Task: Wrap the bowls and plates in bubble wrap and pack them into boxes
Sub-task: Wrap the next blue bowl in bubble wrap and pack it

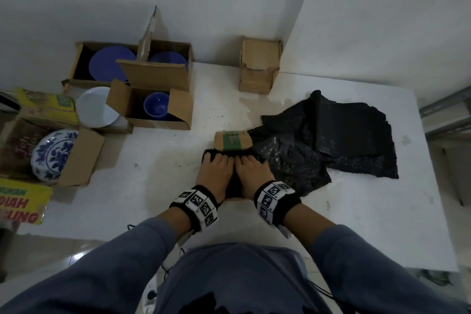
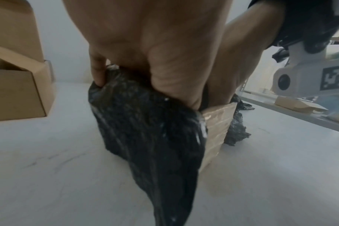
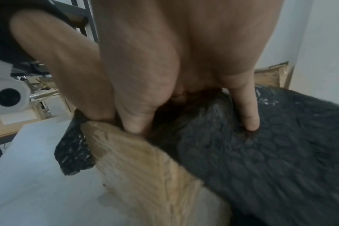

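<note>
A small cardboard box [image 1: 233, 140] with a green label stands at the middle of the white table [image 1: 142, 186]. A bundle in black bubble wrap [image 1: 209, 154] sits in its opening. My left hand [image 1: 216, 168] and right hand [image 1: 252, 168] lie side by side on top, fingers curled over the bundle's far edge. In the left wrist view the left hand [image 2: 145, 45] grips the wrap [image 2: 149, 130], thumb tucked against the box wall [image 2: 217, 126]. In the right wrist view the right hand's [image 3: 164, 61] thumb sits between box [image 3: 145, 168] and wrap [image 3: 261, 160]. What the wrap holds is hidden.
Loose black bubble wrap sheets [image 1: 344, 140] lie right of the box. Open boxes at back left hold blue plates [image 1: 107, 64] and a blue bowl [image 1: 156, 106]. A white plate [image 1: 95, 107] and a blue-patterned plate [image 1: 53, 154] sit left. Flat cardboard is stacked [image 1: 258, 66] at the wall.
</note>
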Demonstrator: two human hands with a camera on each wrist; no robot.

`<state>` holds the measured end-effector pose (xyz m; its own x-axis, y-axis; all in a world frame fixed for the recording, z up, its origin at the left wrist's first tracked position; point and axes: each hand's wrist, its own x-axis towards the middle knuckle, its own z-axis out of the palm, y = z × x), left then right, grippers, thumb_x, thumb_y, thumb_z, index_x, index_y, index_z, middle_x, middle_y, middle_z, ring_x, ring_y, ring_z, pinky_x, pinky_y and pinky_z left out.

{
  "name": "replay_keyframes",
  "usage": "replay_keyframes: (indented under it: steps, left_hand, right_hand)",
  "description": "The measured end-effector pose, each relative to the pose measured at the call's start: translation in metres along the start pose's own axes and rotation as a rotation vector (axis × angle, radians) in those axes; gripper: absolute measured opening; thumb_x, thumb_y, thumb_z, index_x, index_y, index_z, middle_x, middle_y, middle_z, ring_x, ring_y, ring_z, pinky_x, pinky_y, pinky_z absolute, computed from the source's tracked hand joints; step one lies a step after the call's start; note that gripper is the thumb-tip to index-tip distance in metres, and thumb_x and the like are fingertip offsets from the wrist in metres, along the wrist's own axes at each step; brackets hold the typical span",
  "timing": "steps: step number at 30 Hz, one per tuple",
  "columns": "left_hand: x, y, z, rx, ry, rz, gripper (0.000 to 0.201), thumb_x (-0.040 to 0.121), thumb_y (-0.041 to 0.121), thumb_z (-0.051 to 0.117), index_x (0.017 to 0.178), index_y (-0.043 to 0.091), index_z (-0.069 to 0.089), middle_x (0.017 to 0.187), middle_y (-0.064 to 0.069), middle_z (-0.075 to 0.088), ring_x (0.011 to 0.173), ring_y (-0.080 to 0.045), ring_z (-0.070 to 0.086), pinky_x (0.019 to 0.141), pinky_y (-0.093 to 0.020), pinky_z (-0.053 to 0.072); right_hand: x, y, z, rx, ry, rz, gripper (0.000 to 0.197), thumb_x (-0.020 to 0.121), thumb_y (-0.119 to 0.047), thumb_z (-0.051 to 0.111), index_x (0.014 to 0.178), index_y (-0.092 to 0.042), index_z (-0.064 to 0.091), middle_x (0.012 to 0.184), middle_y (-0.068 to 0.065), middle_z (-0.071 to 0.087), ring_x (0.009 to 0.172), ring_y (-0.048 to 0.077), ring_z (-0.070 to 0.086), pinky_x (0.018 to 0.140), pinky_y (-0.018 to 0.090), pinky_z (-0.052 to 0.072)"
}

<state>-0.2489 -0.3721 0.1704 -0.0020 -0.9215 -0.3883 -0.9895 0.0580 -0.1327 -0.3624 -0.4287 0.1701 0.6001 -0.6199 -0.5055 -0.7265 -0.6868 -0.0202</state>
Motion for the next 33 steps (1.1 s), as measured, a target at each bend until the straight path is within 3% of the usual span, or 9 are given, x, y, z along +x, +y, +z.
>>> replay_keyframes:
  steps: [6, 11, 15, 18, 20, 22, 24, 27, 33]
  left_hand:
    - [0.003, 0.001, 0.003, -0.086, -0.002, -0.030, 0.052, 0.083, 0.030, 0.059, 0.131, 0.016, 0.044, 0.126, -0.003, 0.053, 0.122, -0.025, 0.046, 0.115, -0.061, 0.014]
    - [0.001, 0.003, 0.002, -0.107, -0.010, -0.042, 0.049, 0.083, 0.034, 0.057, 0.128, 0.017, 0.047, 0.122, -0.003, 0.057, 0.118, -0.026, 0.049, 0.115, -0.058, 0.015]
    - [0.000, 0.002, -0.004, -0.225, -0.122, -0.056, 0.065, 0.080, 0.040, 0.061, 0.136, 0.013, 0.039, 0.126, -0.006, 0.054, 0.119, -0.028, 0.047, 0.111, -0.050, 0.023]
    - [-0.006, -0.012, -0.028, -0.386, -0.190, 0.022, 0.048, 0.087, 0.041, 0.058, 0.124, 0.012, 0.048, 0.118, -0.007, 0.061, 0.108, -0.027, 0.057, 0.096, -0.040, 0.040]
    - [-0.012, -0.026, -0.042, -0.319, -0.085, 0.096, 0.028, 0.093, 0.029, 0.051, 0.117, 0.015, 0.057, 0.110, -0.007, 0.067, 0.098, -0.027, 0.062, 0.081, -0.034, 0.045]
    - [-0.017, -0.040, -0.049, -0.274, 0.071, 0.161, 0.031, 0.090, 0.016, 0.051, 0.119, 0.022, 0.062, 0.111, -0.003, 0.068, 0.098, -0.026, 0.064, 0.078, -0.034, 0.047]
    - [-0.019, -0.051, -0.048, -0.274, 0.107, 0.278, 0.041, 0.085, 0.009, 0.056, 0.120, 0.030, 0.063, 0.117, 0.006, 0.065, 0.106, -0.020, 0.062, 0.086, -0.036, 0.047]
    - [-0.017, -0.056, -0.040, -0.170, -0.035, 0.379, 0.042, 0.084, 0.012, 0.057, 0.117, 0.038, 0.063, 0.119, 0.013, 0.060, 0.112, -0.012, 0.056, 0.088, -0.035, 0.036]
    - [-0.026, -0.045, -0.030, -0.148, -0.003, 0.367, 0.023, 0.082, 0.034, 0.063, 0.104, 0.034, 0.069, 0.102, 0.009, 0.066, 0.096, -0.019, 0.063, 0.089, -0.038, 0.038]
  right_hand:
    - [0.001, -0.003, 0.008, -0.005, 0.042, -0.002, 0.068, 0.085, -0.025, 0.065, 0.142, -0.010, 0.031, 0.137, 0.008, 0.043, 0.129, 0.026, 0.039, 0.104, 0.052, 0.035]
    - [0.001, 0.002, 0.007, -0.032, 0.070, -0.030, 0.067, 0.081, -0.030, 0.068, 0.138, -0.014, 0.036, 0.134, 0.005, 0.047, 0.126, 0.025, 0.043, 0.102, 0.049, 0.034]
    - [0.006, 0.011, -0.004, -0.115, 0.096, -0.155, 0.064, 0.085, -0.035, 0.066, 0.140, -0.016, 0.039, 0.130, 0.003, 0.053, 0.124, 0.024, 0.048, 0.115, 0.063, 0.006]
    - [0.001, 0.019, -0.020, -0.098, 0.095, -0.257, 0.062, 0.086, -0.038, 0.064, 0.139, -0.016, 0.042, 0.127, 0.002, 0.057, 0.125, 0.024, 0.048, 0.111, 0.068, -0.008]
    - [-0.009, 0.026, -0.030, -0.048, 0.131, -0.317, 0.060, 0.081, -0.036, 0.068, 0.135, -0.018, 0.047, 0.125, -0.001, 0.058, 0.128, 0.021, 0.045, 0.113, 0.067, -0.003]
    - [-0.022, 0.031, -0.031, 0.011, 0.231, -0.302, 0.052, 0.076, -0.031, 0.070, 0.126, -0.020, 0.056, 0.120, -0.001, 0.059, 0.122, 0.023, 0.048, 0.111, 0.057, 0.020]
    - [-0.036, 0.031, -0.023, 0.082, 0.335, -0.180, 0.042, 0.071, -0.027, 0.072, 0.111, -0.019, 0.061, 0.109, 0.003, 0.057, 0.106, 0.028, 0.053, 0.091, 0.044, 0.039]
    - [-0.050, 0.023, -0.003, 0.137, 0.312, 0.014, 0.039, 0.068, -0.027, 0.076, 0.101, -0.016, 0.059, 0.104, 0.009, 0.051, 0.093, 0.030, 0.055, 0.073, 0.040, 0.044]
    - [-0.040, 0.022, -0.001, 0.216, 0.271, 0.035, 0.032, 0.082, -0.009, 0.062, 0.115, -0.009, 0.059, 0.114, 0.012, 0.047, 0.099, 0.032, 0.053, 0.079, 0.038, 0.045]
